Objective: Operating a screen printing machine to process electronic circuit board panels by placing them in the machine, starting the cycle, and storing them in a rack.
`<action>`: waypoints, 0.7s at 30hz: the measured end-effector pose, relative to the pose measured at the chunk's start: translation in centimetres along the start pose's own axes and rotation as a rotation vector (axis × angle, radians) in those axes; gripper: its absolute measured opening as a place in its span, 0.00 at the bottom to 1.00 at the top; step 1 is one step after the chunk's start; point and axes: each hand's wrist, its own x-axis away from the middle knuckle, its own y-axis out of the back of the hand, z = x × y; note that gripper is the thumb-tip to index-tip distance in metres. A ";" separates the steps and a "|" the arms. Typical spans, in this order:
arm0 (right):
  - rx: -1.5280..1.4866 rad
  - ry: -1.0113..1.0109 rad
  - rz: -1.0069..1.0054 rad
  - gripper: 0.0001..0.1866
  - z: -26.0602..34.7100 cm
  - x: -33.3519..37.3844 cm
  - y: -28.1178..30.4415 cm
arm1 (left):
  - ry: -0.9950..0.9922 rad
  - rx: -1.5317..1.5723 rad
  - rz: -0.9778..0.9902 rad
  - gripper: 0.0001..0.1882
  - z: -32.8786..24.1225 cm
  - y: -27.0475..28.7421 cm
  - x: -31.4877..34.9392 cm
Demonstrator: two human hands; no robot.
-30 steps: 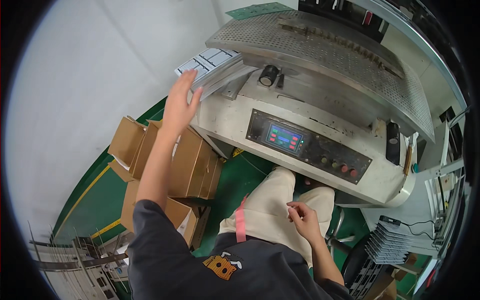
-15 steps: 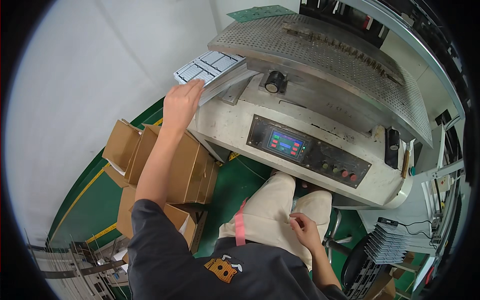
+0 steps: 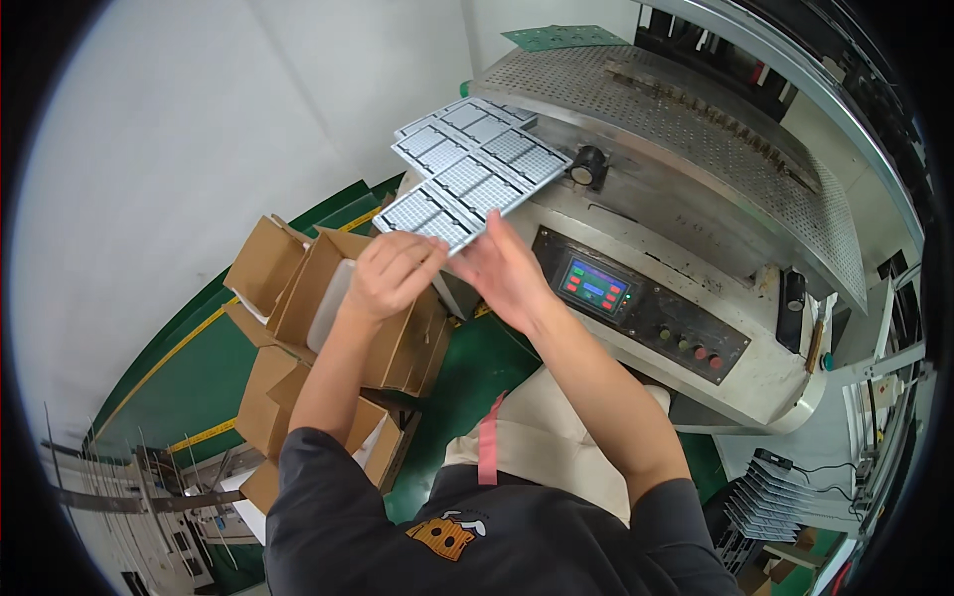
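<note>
A white circuit board panel [image 3: 452, 204], marked with a fine grid and dark lines, slants out over the machine's left end. Its near corner is pinched by the fingers of my left hand [image 3: 393, 273]. Along the right side of that same corner, my right hand [image 3: 505, 270] grips the edge, with a digit stretched up over it and other fingers partly hidden by the panel. More white panels [image 3: 437, 149] of the same pattern lie behind it, partly covered and fanned out.
The machine's perforated metal top [image 3: 686, 104] rises to the right, with a control panel [image 3: 641, 303] below. Open cardboard boxes [image 3: 373, 328] stand at left on the green floor. A green perforated sheet [image 3: 564, 38] lies at the back. Several thin boards [image 3: 770, 507] sit racked at lower right.
My right hand has risen from my lap to the panel's edge. The panel has come toward me and right, with my left hand now at its near corner.
</note>
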 end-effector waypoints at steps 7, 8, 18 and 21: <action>0.139 0.180 -0.097 0.22 -0.2 0.6 -0.1 | 0.194 0.302 0.050 0.13 -2.6 2.6 -0.7; 0.139 0.180 -0.101 0.22 -0.2 1.8 0.7 | 0.195 0.305 0.050 0.13 -3.2 2.4 -0.5; 0.313 -0.025 -0.226 0.26 -1.0 12.4 7.1 | 1.496 1.703 0.252 0.12 -8.9 -2.8 2.8; 0.348 -0.012 -0.284 0.27 -0.6 13.2 5.3 | 1.417 1.704 0.366 0.11 -8.1 -2.2 1.1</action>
